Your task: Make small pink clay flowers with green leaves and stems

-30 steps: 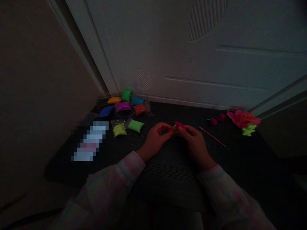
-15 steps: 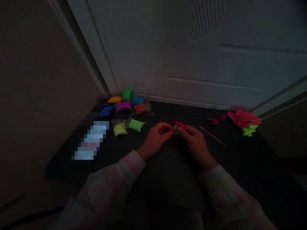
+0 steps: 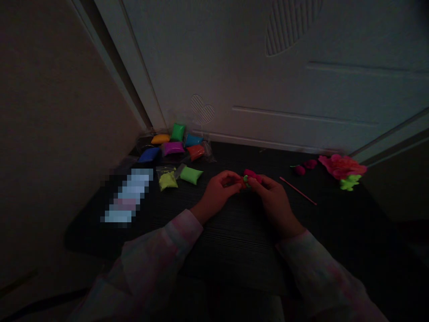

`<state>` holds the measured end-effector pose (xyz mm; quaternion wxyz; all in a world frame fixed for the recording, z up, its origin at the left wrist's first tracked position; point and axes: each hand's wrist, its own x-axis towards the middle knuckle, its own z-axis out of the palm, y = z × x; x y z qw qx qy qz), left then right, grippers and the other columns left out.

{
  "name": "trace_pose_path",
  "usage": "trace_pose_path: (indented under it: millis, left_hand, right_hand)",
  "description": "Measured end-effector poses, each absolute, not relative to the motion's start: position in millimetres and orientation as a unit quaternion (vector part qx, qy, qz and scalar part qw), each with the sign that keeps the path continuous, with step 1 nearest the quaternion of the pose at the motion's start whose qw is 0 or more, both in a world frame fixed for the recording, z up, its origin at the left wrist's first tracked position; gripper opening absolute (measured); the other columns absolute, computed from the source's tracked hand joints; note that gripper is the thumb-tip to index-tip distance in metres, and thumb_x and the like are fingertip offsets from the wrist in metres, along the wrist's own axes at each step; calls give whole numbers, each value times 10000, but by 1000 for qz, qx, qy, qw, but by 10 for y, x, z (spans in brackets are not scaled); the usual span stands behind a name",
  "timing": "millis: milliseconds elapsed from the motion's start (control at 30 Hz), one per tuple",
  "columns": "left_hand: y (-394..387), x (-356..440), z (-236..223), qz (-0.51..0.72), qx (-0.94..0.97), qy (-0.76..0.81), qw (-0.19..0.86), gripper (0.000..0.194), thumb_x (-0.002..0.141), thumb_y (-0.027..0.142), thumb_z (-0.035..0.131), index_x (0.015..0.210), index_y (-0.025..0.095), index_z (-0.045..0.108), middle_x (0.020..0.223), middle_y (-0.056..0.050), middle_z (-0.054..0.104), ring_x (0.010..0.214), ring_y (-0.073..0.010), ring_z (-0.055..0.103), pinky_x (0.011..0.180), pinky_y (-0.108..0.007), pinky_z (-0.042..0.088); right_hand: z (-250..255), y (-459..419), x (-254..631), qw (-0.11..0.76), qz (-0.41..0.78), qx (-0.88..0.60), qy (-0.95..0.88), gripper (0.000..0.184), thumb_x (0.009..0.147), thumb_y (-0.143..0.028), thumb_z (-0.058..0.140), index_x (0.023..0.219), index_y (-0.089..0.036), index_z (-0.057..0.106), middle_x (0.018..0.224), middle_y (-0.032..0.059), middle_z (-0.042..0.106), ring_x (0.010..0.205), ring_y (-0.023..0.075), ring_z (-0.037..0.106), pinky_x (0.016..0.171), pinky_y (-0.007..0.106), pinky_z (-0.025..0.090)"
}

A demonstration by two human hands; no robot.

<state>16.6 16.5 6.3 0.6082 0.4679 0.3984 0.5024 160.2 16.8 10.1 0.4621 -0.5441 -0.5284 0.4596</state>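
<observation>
Between my two hands, above the dark table (image 3: 228,241), is a small pink modelling clay piece (image 3: 250,173) with a bit of green clay (image 3: 246,179) on its near side. My left hand (image 3: 219,192) is closed, thumb and fingers pinching the piece's left side. From the other side, my right hand (image 3: 274,199) grips it with thumb and fingertips, which cover part of the pink clay. A thin pink stick tool (image 3: 298,191) lies on the table just right of my right hand.
Several bags of coloured clay, among them a light green bag (image 3: 191,175) and a yellow one (image 3: 168,181), lie at the back left. A blurred-out pale rectangle (image 3: 129,195) is at left. Dark pink clay balls (image 3: 300,170) and a pink clay flower (image 3: 342,166) lie at right.
</observation>
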Motion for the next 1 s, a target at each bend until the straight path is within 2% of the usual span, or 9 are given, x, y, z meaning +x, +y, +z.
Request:
trace_pose_path:
  millis: [333, 567, 800, 1000]
  left_hand:
    - [157, 173, 94, 516, 439, 397, 619, 146, 645, 144, 633, 766, 149, 553, 743, 6, 614, 730, -113, 576, 665, -245, 442]
    - [160, 165, 84, 506, 467, 399, 605, 152, 644, 147, 637, 775, 147, 559, 754, -5, 606, 736, -124, 578, 668, -255, 445]
    - [158, 170, 71, 508, 456, 393, 617, 154, 641, 140, 638, 775, 148, 561, 760, -5, 611, 742, -123, 577, 678, -258, 444]
    - [180, 171, 71, 550, 386, 369, 642, 235, 620, 133, 660, 819, 160, 537, 797, 8, 605, 740, -111, 584, 709, -271, 454]
  right_hand:
    - [53, 180, 1604, 490, 521, -512, -475, 292, 662, -469, 611, 802, -217, 658, 703, -12, 599, 625, 125, 492, 616, 276, 372]
    - [114, 159, 1595, 471, 501, -529, -497, 259, 630, -444, 645, 701, -196, 647, 646, -28, 572, 610, 120, 485, 614, 274, 360]
    - [127, 154, 1599, 460, 478, -537, -521, 267, 655, -445, 620, 738, -193, 648, 649, -25, 569, 630, 124, 488, 630, 281, 362]
    - [94, 163, 1573, 512, 525, -490, -471, 298, 666, -429, 613, 893, -235, 609, 858, -6, 615, 699, 125, 526, 614, 262, 396]
